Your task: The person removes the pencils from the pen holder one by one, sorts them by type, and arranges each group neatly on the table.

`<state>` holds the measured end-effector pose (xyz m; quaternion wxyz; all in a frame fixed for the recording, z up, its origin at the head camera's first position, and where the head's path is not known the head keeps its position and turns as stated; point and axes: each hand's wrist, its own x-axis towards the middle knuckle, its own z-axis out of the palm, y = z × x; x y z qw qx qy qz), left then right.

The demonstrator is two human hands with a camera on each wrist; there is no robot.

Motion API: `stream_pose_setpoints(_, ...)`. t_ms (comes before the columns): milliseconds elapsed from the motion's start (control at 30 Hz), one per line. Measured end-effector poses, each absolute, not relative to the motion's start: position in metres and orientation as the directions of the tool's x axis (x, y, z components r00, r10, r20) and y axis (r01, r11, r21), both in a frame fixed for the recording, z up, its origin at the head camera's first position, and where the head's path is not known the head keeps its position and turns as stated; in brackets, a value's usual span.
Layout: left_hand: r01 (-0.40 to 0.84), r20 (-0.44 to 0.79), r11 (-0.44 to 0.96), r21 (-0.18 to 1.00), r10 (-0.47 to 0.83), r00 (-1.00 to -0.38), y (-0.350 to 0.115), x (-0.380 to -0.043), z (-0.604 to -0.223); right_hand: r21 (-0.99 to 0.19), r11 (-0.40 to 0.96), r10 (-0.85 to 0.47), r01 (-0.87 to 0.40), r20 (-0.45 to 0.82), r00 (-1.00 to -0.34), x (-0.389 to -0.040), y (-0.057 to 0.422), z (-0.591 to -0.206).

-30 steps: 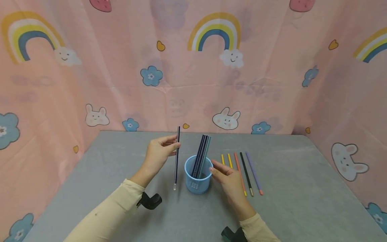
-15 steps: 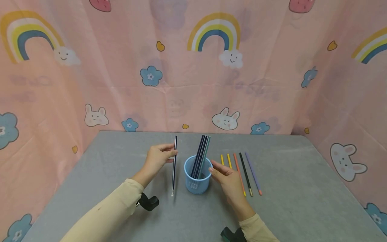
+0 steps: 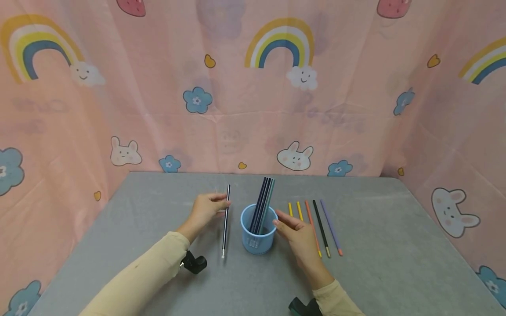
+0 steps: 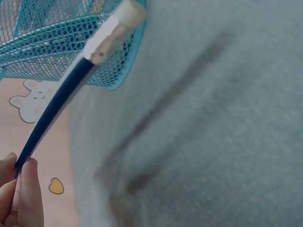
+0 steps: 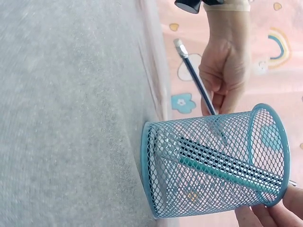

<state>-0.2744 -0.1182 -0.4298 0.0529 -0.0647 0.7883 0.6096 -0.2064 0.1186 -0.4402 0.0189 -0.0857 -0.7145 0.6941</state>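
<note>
My left hand (image 3: 202, 213) pinches a dark blue pencil (image 3: 225, 226) between thumb and fingers, left of the cup. The pencil stands nearly upright, its white eraser end (image 4: 129, 13) down; in the left wrist view its shadow falls apart from it on the table. My right hand (image 3: 301, 243) holds the rim of the light blue mesh pencil cup (image 3: 258, 245), thumb and fingertips at its right side. Inside the cup lean several dark pencils (image 3: 258, 206) and a teal one (image 5: 222, 174), eraser ends down.
On the grey table (image 3: 395, 245), right of the cup, lie two yellow pencils (image 3: 299, 211), an orange one (image 3: 310, 216), a black one (image 3: 321, 226) and a purple one (image 3: 332, 228), partly behind my right hand. A pink patterned curtain (image 3: 253, 131) stands behind the table.
My left hand has lowered the dark blue pencil and drawn it slightly left, away from the cup. My right hand keeps its place on the rim.
</note>
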Motion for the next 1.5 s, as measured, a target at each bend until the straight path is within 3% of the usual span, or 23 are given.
stream_pose_setpoints(667,-0.230,-0.212,0.327,0.917,-0.089,-0.973,-0.115,-0.281,-0.456,-0.996,0.000,0.146,0.087,-0.086,-0.986,-0.205,0.118,-0.441)
stream_pose_setpoints(1500,-0.279,-0.256,0.324,0.904,-0.112,-0.960,-0.110,-0.284,-0.468,-0.997,0.010,0.136,0.077,-0.075,-0.988,-0.206,0.119,-0.442)
